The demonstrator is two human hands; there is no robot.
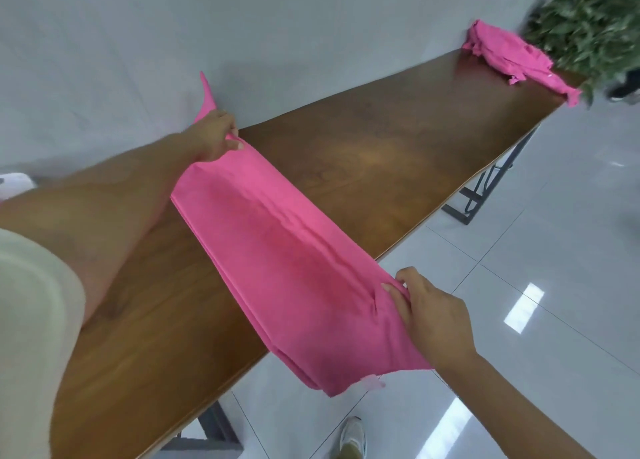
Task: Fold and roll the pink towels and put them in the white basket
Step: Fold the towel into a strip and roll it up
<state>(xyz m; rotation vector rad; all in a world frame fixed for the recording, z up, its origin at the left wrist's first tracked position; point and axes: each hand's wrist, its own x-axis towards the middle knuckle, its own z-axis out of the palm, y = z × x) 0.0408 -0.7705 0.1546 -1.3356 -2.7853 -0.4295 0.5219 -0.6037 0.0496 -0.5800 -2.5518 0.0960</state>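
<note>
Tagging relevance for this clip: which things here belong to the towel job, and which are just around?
Job: pink towel stretched between left hand and right hand; heap of pink towels.
Around: wooden table, plant, shoe.

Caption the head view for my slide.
Left hand and right hand hold a folded pink towel stretched across the table; more pink towels lie at its far end.
</note>
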